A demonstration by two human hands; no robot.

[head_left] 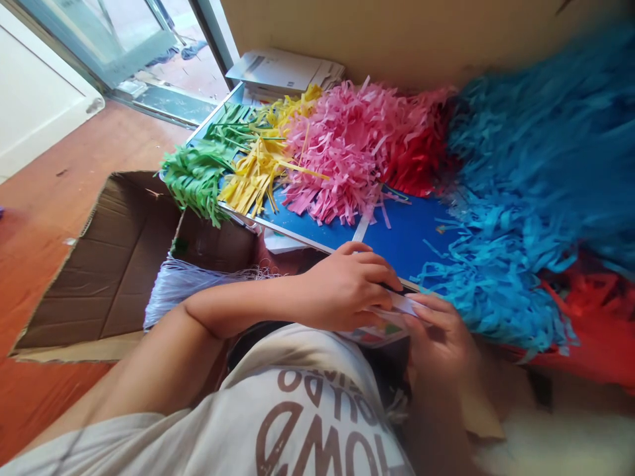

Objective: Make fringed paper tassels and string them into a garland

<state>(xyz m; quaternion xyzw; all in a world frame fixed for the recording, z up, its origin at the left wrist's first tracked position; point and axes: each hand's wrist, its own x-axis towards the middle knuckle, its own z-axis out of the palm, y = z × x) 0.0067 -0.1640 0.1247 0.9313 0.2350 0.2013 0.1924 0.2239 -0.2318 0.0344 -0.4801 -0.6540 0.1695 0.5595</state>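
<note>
At the near edge of the blue table (397,243), my left hand (350,287) has its fingers curled down over one end of a narrow white strip (403,304). My right hand (444,327) pinches the other end between thumb and fingers. Whether the strip is paper or plastic, I cannot tell. Below both hands, on my lap, lies a sheet with coloured print (380,332), partly hidden. Close to my right hand, a heap of light blue fringed tissue paper (516,291) hangs over the table edge.
Across the table lie fringed paper bunches in green (196,173), yellow (255,175), pink (337,152) and red (417,162). A paper stack (285,69) is at the back. An open cardboard box (106,264) with white string (183,287) stands at left. Red material (595,324) is at right.
</note>
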